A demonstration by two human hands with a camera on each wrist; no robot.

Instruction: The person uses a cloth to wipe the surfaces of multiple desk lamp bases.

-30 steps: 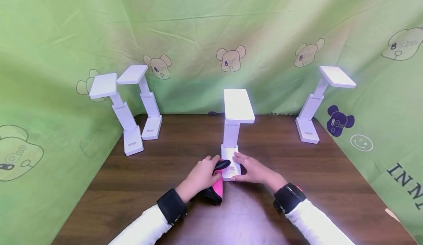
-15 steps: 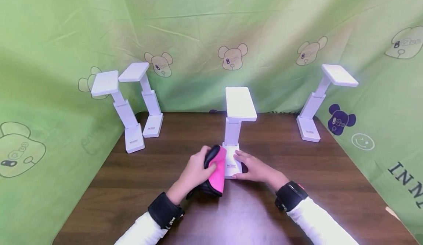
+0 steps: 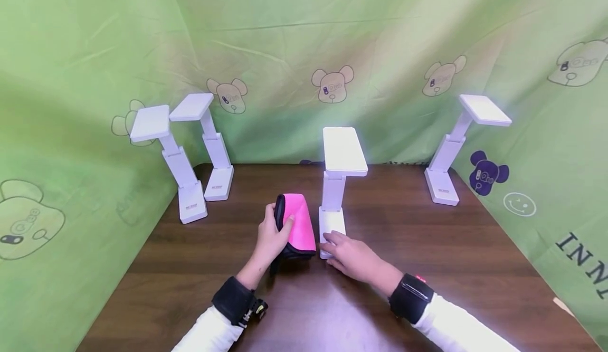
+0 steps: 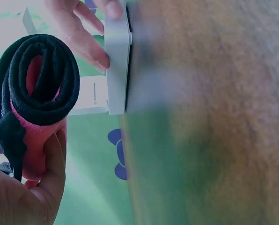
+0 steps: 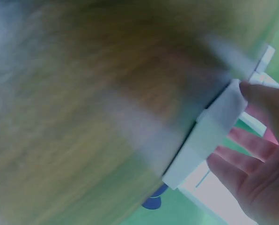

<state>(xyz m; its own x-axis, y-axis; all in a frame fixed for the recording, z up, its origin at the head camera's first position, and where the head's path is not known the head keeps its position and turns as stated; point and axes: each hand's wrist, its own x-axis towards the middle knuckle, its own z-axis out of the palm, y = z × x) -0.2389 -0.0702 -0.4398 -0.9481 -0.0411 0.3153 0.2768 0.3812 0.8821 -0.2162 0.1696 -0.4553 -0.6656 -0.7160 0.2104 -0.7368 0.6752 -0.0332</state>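
Observation:
A lit white desk lamp [image 3: 332,193] stands upright at the middle of the table. My right hand [image 3: 351,257] rests its fingers on the near part of the lamp's base [image 5: 205,126], with the fingers relaxed rather than wrapped round it. To the left of the base, my left hand [image 3: 273,238] grips a rolled pink fabric piece with black edging [image 3: 299,222]. The left wrist view shows the roll's coiled end [image 4: 39,79], with a thumb against its pink side. The roll is apart from the lamp. What the roll is, I cannot tell.
Two more white lamps stand at the back left, the nearer one [image 3: 192,201] and the farther one [image 3: 219,183]. Another lit lamp [image 3: 442,186] is at the back right. Green printed cloth [image 3: 275,35] walls in the brown wooden table [image 3: 228,267].
My left hand has moved left and away from the lamp base with the pink roll, which now stands more upright. My right hand has shifted slightly left over the near end of the base.

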